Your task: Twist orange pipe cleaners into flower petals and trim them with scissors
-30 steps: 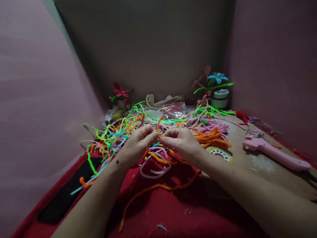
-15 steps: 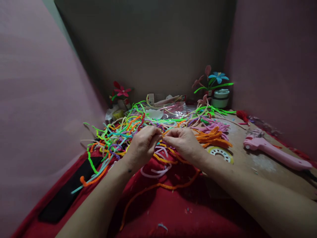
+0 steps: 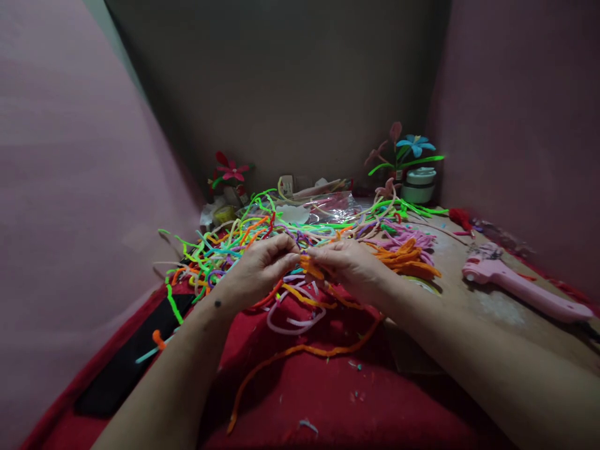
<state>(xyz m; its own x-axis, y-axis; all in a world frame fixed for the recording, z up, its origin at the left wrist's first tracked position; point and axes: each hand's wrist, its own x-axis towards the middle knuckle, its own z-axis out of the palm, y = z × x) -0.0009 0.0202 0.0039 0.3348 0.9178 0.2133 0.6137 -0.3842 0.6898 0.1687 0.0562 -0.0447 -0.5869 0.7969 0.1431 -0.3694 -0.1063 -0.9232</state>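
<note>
Left of the pink glue gun (image 3: 520, 286), we are pinching the orange pipe cleaner (image 3: 311, 267) between the fingers of our left hand (image 3: 262, 265) and right hand (image 3: 355, 265), ideally keeping both grips close for steady control.

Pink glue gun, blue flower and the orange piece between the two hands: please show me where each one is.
Pink glue gun (image 3: 529, 289): head view, on the handle.
Blue flower (image 3: 416, 145): head view, on the petals near its centre.
Orange piece (image 3: 311, 267): head view, on its part below the fingertips.
</note>
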